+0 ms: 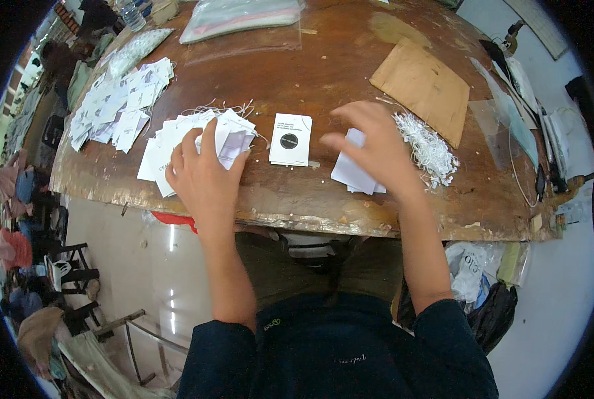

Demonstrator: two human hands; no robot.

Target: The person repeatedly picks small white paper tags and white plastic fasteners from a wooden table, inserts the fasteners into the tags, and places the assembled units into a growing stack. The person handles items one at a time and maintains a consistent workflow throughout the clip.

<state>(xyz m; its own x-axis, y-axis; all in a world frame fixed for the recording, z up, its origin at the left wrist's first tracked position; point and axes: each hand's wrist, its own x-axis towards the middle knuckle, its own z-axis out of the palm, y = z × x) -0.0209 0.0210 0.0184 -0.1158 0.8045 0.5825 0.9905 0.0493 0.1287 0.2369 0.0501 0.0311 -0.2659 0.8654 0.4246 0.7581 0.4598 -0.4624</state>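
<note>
While the left hand presses flat, fingers spread, on a fanned pile of white paper tags at the near edge of the worn wooden table, the right hand hovers half-curled over a small stack of tags, gripping nothing I can make out. These tags look light, thin and fairly stiff, likely to slide; pinching one by its edge seems best. A bundle of white strings lies just beside the right hand.
</note>
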